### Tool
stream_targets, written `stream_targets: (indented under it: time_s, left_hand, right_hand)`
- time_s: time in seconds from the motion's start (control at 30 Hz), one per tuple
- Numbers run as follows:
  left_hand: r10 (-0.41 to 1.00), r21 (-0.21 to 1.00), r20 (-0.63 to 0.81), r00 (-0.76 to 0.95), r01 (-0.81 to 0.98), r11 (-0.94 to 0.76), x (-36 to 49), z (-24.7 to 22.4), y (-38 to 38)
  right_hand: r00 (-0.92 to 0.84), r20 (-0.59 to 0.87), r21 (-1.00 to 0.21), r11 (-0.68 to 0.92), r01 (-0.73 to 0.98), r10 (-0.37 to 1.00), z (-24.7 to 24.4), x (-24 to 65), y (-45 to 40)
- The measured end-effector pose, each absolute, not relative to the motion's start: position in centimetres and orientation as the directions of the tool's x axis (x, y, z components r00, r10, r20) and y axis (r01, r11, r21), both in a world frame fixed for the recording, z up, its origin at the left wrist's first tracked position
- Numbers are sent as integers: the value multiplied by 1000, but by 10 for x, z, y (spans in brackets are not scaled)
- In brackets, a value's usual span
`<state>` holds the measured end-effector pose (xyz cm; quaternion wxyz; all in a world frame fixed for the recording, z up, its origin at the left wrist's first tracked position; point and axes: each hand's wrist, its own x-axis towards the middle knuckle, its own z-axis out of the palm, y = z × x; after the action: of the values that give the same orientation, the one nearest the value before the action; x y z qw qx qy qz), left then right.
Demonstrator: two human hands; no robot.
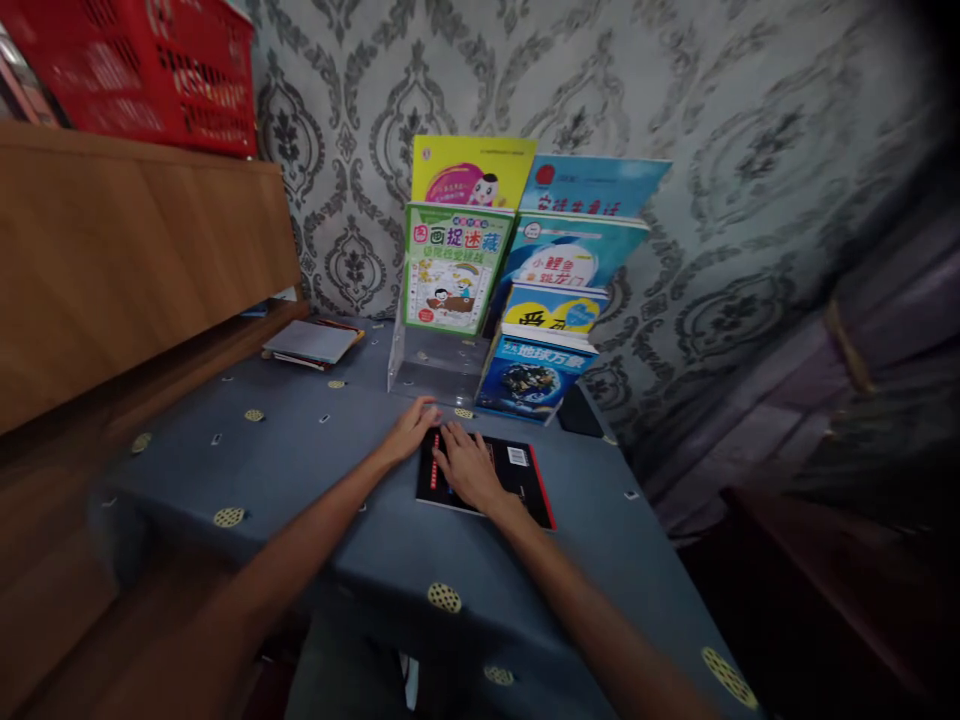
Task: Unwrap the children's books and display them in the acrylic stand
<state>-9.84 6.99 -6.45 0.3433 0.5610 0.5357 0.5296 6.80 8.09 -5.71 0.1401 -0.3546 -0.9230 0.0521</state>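
A black book (517,480) with a red edge and a white barcode label lies flat on the cloth-covered table. My right hand (469,465) rests palm down on its cover, fingers spread. At the book's far left corner is my left hand (409,430), its fingers stretched forward and touching or almost touching the edge; I cannot tell which. Just beyond both hands stands a clear plastic book rack (435,378). A green picture book (454,270) and a yellow book (472,165) fill its left column. The right column has several books, with a blue earth book (532,380) lowest.
A few thin books (311,342) lie stacked at the back left. Beside them a wooden cabinet (142,260) carries a red plastic basket (172,80). Right of the rack is a dark flat object (579,412). Patterned wallpaper and a curtain (847,370) border the table.
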Motion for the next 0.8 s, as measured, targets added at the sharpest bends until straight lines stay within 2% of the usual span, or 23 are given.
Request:
stream_targets:
  time_s: [0.23,0.43,0.57,0.8]
  left_hand:
    - [972,948,206,-116,271,-168,-102,-63,71]
    - [968,924,228,-105,335,-181,-102,-59,70]
    - [971,907,224,-86,382,-175,-100,-55,64]
    - [951,742,307,-19,630,-228,-96,-47,54]
  right_hand:
    - [-737,319,-122,797,592,596,-61,61,76]
    - [-811,349,-148,882,447,469,-44,69,66]
    - [-834,325,-158,895,417,446,-42,80,47]
    - [-819,301,-255,869,424,488,-49,118,38]
